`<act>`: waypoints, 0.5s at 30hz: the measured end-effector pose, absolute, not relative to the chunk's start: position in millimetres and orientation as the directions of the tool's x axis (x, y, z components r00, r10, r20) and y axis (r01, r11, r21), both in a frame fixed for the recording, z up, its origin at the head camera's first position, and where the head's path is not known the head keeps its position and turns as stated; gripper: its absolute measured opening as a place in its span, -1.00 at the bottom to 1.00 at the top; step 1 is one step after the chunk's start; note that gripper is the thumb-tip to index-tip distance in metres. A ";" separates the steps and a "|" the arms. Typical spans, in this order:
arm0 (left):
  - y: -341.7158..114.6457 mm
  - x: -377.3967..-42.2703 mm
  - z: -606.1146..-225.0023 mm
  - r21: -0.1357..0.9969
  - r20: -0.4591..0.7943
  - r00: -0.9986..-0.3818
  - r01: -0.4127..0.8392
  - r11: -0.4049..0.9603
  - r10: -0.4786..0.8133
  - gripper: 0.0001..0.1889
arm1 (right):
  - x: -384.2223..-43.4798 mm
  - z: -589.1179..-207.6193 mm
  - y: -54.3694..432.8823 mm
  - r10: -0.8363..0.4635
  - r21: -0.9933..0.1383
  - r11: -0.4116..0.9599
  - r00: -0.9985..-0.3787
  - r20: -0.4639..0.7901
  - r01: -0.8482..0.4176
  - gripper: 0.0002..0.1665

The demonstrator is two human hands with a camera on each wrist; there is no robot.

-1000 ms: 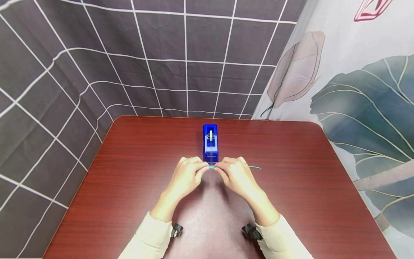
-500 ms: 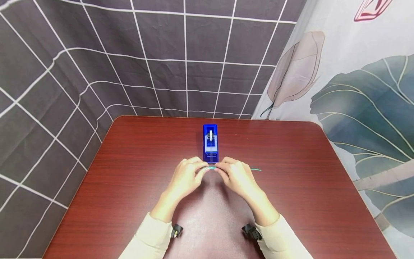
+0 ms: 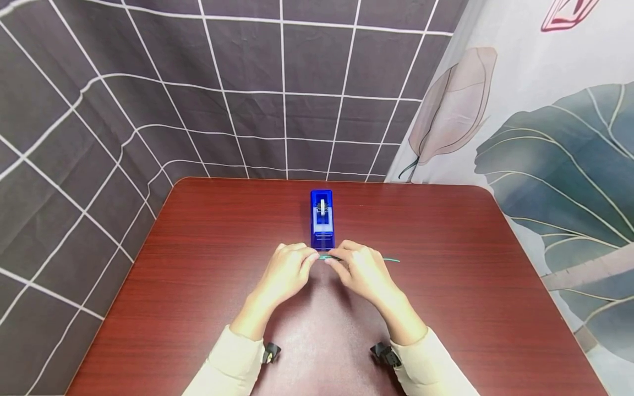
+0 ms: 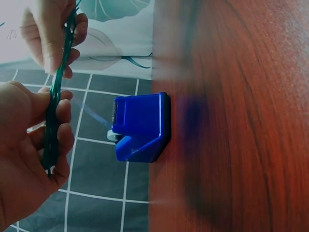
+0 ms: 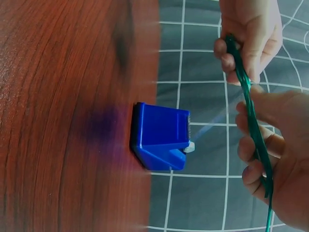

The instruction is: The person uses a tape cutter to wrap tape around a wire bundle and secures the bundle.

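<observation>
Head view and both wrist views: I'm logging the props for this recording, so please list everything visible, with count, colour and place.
Tape dispenser: one, blue, on the table's far middle, just beyond the hands.
Clear tape strip: one, transparent, stretched from the dispenser toward the hands.
Green wire: one, thin, held between both hands, its end sticking out to the right.
Table: one, reddish-brown wood grain.
Checked cloth: one, dark grey with white lines, behind and left.
Leaf-print curtain: one, pale with green leaves, right.
Left hand: one, pinches the wire.
Right hand: one, pinches the wire.
Sleeves: two, cream.
</observation>
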State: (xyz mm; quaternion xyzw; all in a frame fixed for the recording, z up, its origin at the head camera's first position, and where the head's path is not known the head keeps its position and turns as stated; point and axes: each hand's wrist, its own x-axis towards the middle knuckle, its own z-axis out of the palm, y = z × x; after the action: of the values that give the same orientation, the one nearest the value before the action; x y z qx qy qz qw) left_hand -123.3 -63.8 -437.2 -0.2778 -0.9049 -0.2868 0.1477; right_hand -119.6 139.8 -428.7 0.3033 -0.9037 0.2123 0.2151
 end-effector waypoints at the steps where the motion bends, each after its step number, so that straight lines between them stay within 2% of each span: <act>1: -63.7 -123.2 -437.8 0.437 0.429 -0.801 0.588 0.680 0.417 -0.84 | -119.4 -428.6 139.5 -0.456 -0.255 0.729 -0.729 0.511 -0.635 -0.89; 15: -63.1 -123.4 -441.4 0.444 0.455 -0.792 0.599 0.667 0.407 -0.90 | -118.2 -425.0 137.8 -0.446 -0.261 0.769 -0.782 0.435 -0.584 -0.92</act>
State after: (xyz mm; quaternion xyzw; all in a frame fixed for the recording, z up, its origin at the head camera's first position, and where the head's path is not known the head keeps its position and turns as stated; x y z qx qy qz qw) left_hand -123.4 -63.1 -441.4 -0.2799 -0.8987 -0.2970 0.1609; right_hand -118.2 137.8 -425.0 0.2787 -0.9237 0.1944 0.1767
